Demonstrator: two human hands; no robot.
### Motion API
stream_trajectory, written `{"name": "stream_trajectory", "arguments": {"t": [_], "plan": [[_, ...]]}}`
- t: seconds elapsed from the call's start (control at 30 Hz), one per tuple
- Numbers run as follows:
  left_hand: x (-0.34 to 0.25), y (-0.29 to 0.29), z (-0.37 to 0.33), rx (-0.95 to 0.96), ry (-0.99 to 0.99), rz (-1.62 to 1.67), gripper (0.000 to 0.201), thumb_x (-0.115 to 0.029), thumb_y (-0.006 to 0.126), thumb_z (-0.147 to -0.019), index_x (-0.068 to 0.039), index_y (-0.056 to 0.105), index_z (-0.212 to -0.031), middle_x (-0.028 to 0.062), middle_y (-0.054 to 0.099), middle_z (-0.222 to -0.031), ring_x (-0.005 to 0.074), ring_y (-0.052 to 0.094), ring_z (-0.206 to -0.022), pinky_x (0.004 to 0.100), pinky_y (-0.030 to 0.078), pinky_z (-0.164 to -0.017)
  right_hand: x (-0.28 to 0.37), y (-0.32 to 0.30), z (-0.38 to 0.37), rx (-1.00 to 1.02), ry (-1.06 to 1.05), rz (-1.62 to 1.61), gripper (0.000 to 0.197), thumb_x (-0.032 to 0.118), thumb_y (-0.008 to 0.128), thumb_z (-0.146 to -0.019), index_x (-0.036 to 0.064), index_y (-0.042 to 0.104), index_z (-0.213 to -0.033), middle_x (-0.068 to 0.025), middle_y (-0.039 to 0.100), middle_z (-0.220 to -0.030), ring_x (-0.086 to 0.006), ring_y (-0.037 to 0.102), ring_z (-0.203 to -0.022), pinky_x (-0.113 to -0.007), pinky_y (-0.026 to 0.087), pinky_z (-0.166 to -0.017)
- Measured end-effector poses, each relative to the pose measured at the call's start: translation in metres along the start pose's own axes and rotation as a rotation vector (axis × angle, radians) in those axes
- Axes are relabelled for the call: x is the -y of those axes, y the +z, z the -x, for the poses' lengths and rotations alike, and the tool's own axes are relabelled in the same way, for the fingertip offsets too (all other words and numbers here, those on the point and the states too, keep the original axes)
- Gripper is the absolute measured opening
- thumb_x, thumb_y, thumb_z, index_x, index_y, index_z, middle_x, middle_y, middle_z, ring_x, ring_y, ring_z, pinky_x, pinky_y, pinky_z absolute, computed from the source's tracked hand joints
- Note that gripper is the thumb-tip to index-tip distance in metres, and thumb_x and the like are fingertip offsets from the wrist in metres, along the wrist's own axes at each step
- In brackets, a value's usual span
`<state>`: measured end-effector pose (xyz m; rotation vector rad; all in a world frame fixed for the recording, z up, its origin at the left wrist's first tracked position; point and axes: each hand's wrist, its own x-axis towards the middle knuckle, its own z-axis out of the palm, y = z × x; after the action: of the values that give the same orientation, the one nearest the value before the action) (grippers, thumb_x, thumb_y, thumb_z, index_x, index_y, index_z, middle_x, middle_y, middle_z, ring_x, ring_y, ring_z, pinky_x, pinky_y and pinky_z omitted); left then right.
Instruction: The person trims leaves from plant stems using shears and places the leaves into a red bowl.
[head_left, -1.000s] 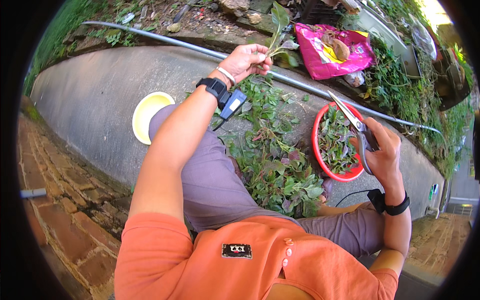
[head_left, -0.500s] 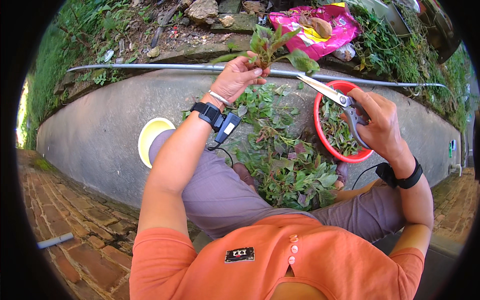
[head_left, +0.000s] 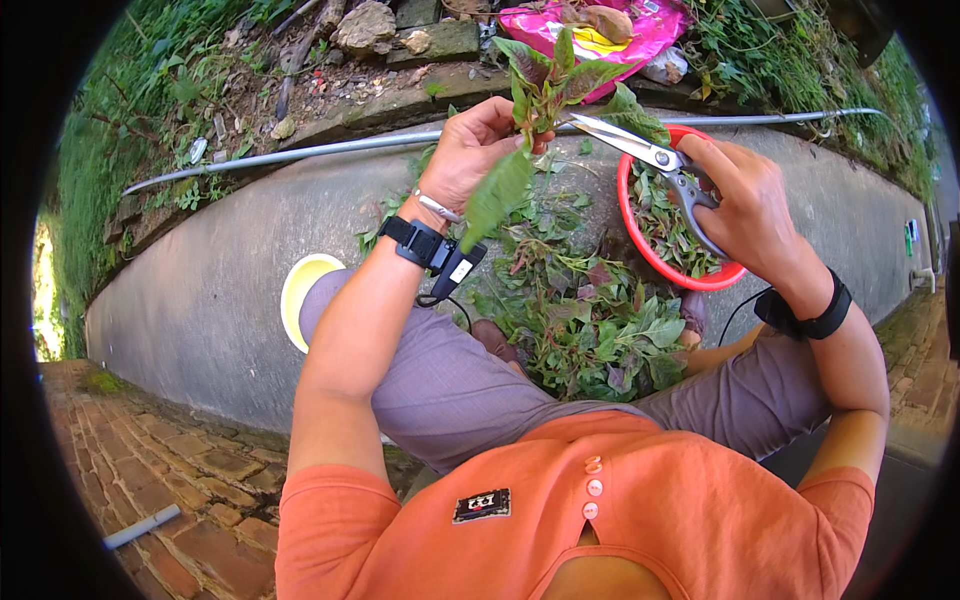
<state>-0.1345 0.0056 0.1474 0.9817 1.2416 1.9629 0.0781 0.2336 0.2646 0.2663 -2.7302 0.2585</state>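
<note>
My left hand (head_left: 472, 160) pinches a leafy green sprig (head_left: 547, 90) with some purple-tinged leaves, held up in front of me; one long leaf droops over the wrist. Grey-handled scissors (head_left: 662, 160) are in my right hand (head_left: 740, 200), their blades parted and pointing left. The blade tips come close to the sprig's lower part; I cannot tell whether they touch it. Below the right hand stands a red basin (head_left: 626, 205) filled with cut leaves (head_left: 680, 235). A large heap of leafy stems (head_left: 600, 330) lies on the ground between my feet.
A pale yellow bowl (head_left: 293, 300) sits beside my left knee. Beyond the concrete (head_left: 220, 310) runs a long grey pipe (head_left: 330, 150), with stones, weeds and a pink plastic bag (head_left: 650, 30) behind it. Brick paving (head_left: 190, 490) and a short pipe piece (head_left: 142, 527) are at lower left.
The sprig has turned in my left hand, so a long leaf now hangs toward the wrist. The scissors have come nearer to the sprig. The whole view has shifted slightly.
</note>
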Motion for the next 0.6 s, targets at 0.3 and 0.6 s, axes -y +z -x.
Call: {"name": "stream_trajectory", "arguments": {"t": [0.3, 0.6], "plan": [[-0.002, 0.002, 0.008, 0.057, -0.117, 0.288, 0.024, -0.004, 0.062, -0.094, -0.008, 0.06, -0.118, 0.0135, 0.067, -0.11, 0.0264, 0.066, -0.103, 0.045, 0.053, -0.092, -0.006, 0.005, 0.003, 0.103, 0.156, -0.045, 0.033, 0.007, 0.068, -0.067, 0.0022, 0.062, -0.098, -0.0187, 0.061, -0.069, -0.0412, 0.061, -0.069, -0.049, 0.047, -0.062], [-0.004, 0.002, 0.008, 0.018, -0.146, 0.241, 0.021, -0.007, 0.062, -0.095, -0.006, 0.062, -0.116, 0.0097, 0.066, -0.104, 0.0241, 0.064, -0.099, 0.0444, 0.053, -0.09, -0.026, 0.003, -0.012, 0.001, 0.698, -0.953, 0.035, 0.015, 0.076, -0.08, -0.001, 0.065, -0.108, -0.0019, 0.065, -0.074, -0.0089, 0.061, -0.067, -0.023, 0.047, -0.059]]}}
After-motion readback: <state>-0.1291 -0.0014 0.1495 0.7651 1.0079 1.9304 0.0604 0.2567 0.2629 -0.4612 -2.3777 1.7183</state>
